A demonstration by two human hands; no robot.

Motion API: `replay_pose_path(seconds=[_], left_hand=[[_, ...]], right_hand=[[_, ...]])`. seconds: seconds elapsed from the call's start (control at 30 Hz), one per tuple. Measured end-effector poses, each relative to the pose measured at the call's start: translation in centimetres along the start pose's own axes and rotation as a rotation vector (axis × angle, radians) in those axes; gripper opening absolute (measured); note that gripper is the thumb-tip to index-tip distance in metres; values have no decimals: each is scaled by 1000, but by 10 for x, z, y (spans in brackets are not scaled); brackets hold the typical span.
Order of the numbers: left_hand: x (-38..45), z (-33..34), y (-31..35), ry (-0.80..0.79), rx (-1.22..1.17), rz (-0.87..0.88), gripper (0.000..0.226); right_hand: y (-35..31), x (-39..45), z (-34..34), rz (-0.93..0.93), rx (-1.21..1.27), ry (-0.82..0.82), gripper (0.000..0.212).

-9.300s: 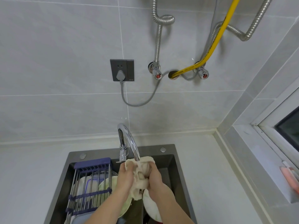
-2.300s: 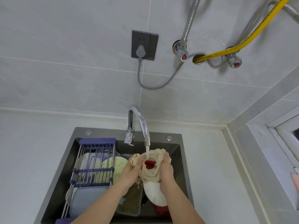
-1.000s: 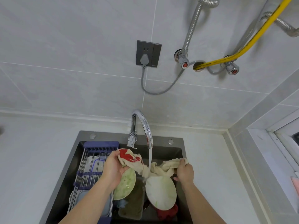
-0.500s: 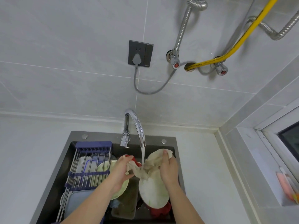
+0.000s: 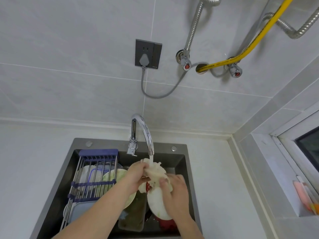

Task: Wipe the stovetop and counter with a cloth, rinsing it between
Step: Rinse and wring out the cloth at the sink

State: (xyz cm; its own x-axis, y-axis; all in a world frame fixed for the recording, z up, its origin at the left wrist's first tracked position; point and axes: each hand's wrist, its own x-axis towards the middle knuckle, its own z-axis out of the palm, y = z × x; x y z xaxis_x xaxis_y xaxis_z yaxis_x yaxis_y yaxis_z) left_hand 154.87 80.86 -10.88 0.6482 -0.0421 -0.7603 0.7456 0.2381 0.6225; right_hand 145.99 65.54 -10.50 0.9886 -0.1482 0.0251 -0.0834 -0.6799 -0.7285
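A wet beige cloth point(image 5: 156, 173) with a red patch is bunched under the water running from the chrome faucet point(image 5: 144, 131). My left hand point(image 5: 136, 176) grips the cloth's upper left part. My right hand point(image 5: 174, 188) clasps its lower right part, fingers closed over it. Both hands are held above the dark sink point(image 5: 181, 152). The white counter point(image 5: 219, 178) lies on both sides of the sink. No stovetop is in view.
In the sink lie dirty plates point(image 5: 158, 204), a container and a red item. A blue-framed wire rack point(image 5: 93, 171) spans the sink's left half. On the wall are a socket point(image 5: 148, 53), metal hoses and a yellow hose point(image 5: 241, 54). A window ledge point(image 5: 279, 169) is at the right.
Over the last second my hands went from stretching the cloth apart to bunching it together under the stream. The water has kept running.
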Motion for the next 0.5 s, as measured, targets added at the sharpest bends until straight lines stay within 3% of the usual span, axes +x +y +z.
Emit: replay_pose_path(seconds=[0.1, 0.17, 0.27, 0.33, 0.37, 0.4, 0.47, 0.5], left_hand=[[-6, -2, 0, 28, -130, -27, 27], [-9, -2, 1, 21, -250, -69, 28], [-15, -4, 6, -15, -386, -133, 36], [-21, -5, 12, -60, -420, -161, 40], [-21, -6, 13, -97, -435, -166, 43], [-23, -9, 14, -123, -453, -175, 46], [-17, -12, 13, -170, -470, -163, 46], [-14, -15, 12, -164, -469, -163, 43]], right_hand=[[21, 14, 6, 471, 426, 96, 58], [34, 28, 16, 790, 686, 48, 59], [51, 40, 34, 1045, 831, -93, 87], [53, 46, 43, 1086, 952, -279, 104], [41, 45, 42, 1086, 1061, -363, 97], [28, 42, 39, 1059, 1178, -380, 77], [13, 42, 41, 974, 1344, -285, 34], [4, 43, 43, 953, 1375, -259, 29]])
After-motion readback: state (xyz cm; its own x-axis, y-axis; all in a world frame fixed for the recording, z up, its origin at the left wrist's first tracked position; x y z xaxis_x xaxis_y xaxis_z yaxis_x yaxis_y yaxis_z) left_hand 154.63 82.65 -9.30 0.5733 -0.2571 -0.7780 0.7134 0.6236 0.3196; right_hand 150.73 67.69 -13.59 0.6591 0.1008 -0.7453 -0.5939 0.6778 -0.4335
